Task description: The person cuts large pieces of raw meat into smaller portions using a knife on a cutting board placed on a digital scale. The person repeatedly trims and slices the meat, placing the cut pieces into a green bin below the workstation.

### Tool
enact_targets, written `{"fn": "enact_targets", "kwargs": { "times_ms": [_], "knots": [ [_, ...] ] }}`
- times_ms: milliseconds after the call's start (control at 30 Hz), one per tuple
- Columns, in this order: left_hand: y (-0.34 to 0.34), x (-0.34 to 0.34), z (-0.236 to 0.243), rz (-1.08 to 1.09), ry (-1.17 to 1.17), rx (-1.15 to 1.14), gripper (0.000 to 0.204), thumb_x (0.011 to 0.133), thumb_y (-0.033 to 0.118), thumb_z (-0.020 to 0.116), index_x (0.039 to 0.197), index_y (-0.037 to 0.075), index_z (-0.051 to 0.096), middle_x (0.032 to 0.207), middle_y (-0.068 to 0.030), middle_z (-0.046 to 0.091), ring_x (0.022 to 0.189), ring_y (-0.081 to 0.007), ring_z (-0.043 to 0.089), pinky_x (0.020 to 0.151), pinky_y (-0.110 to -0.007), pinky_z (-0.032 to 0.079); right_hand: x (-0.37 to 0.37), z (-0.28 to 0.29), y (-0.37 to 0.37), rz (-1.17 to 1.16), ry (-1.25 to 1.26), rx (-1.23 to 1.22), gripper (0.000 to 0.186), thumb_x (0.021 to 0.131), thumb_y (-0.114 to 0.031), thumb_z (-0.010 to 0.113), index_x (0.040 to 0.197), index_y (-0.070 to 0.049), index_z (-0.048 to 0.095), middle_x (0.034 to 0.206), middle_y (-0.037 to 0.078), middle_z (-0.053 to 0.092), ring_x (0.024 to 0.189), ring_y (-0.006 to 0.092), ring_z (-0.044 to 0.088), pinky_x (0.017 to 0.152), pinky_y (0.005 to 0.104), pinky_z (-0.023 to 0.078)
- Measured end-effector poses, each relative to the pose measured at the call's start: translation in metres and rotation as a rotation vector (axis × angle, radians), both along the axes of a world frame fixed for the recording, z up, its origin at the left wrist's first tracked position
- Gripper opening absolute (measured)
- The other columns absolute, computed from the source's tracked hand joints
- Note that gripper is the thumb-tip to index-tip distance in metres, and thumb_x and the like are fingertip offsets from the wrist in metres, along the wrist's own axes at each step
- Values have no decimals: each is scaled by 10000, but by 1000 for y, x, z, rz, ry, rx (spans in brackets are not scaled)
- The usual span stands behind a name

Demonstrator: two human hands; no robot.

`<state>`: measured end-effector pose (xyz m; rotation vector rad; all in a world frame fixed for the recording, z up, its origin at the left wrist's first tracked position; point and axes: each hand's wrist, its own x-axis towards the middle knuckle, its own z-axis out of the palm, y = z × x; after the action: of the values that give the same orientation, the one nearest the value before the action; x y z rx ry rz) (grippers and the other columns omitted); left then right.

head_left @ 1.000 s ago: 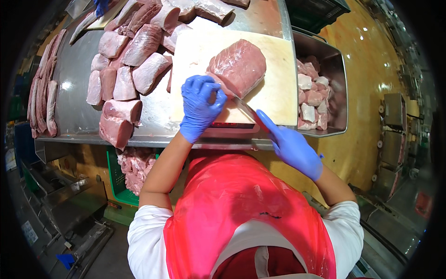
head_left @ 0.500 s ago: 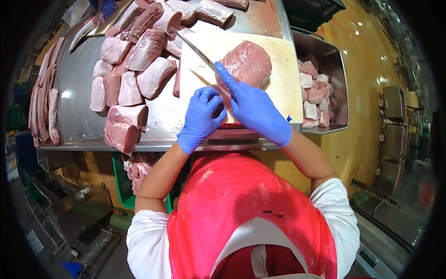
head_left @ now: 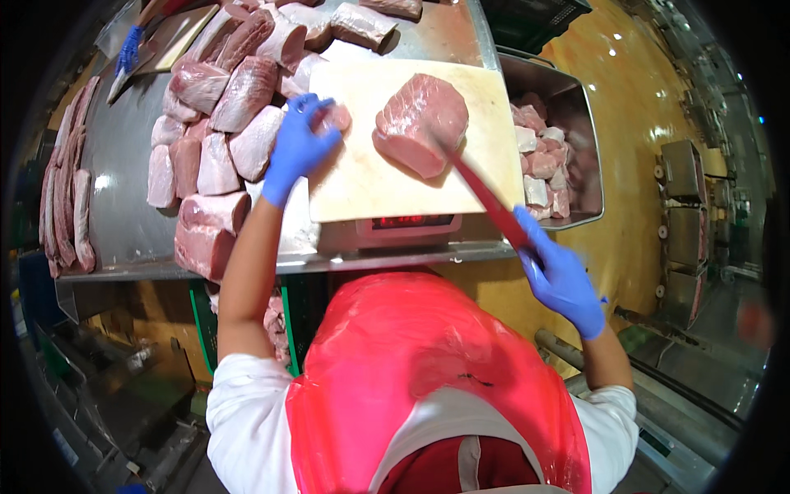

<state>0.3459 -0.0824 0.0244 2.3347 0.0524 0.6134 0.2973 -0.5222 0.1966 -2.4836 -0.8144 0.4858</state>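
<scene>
blue-gloved left hand pinches a meat piece while the right hand grips a knife.

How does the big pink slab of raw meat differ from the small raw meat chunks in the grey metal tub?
The big pink slab of raw meat is one piece; the small raw meat chunks are many. The slab lies on a cream rectangular cutting board; the chunks are heaped in the grey metal tub. Some chunks show whitish faces; the slab looks mostly pink. Both are raw meat.
</scene>
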Motion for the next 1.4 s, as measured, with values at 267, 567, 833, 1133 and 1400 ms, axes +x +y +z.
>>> {"fn": "enact_targets", "kwargs": {
  "times_ms": [267, 567, 833, 1133, 1400],
  "knots": [
    [79, -176, 39, 550, -213, -301, 114, 909, 3, 623, 1011, 5, 675, 1014, -60, 695, 864, -147, 616, 777, -297, 515, 58, -69, 68, -452, 502, 743, 485, 998, -141, 575, 1461, -59, 456, 758, 35, 601, 534, 66, 506, 452, 219, 422],
    [-30, -203, -2, 418, 3, -203, 467, 983, 68, 582, 1425, -52, 492, 1547, -203, 426, 1410, -281, 443, 1182, -414, 328, 215, -138, 128, -427, 405, 1167, 111, 988, -163, 594, 1000, -53, 584, 763, 38, 617, 597, 119, 558, 580, 249, 468],
    [-43, 17, 22, -255, 135, -1081, 409, 1089, 202, 392, 1383, -35, 549, 1336, -149, 617, 1250, -215, 567, 1114, -336, 412, 86, -132, 161, -710, 121, 1114, 348, 1033, -168, 548, 1304, 32, 459, 995, 123, 641, 834, 167, 615, 772, 319, 528],
    [-71, -110, 39, 78, -31, -782, 120, 992, 79, 590, 1059, 21, 671, 974, -47, 655, 820, -125, 598, 765, -272, 486, 41, -74, 152, -34, -107, 469, 639, 997, -78, 562, 1585, -149, 324, 911, 237, 665, 758, 390, 661, 745, 399, 518],
    [-112, -132, 37, 124, -284, -304, 176, 857, -30, 661, 1027, 17, 656, 1032, -94, 597, 861, -169, 607, 774, -294, 500, 32, -64, 10, 200, 195, -49, 651, 995, -148, 583, 1585, -268, 334, 1014, 229, 694, 876, 401, 681, 801, 474, 529]
  ]
}}
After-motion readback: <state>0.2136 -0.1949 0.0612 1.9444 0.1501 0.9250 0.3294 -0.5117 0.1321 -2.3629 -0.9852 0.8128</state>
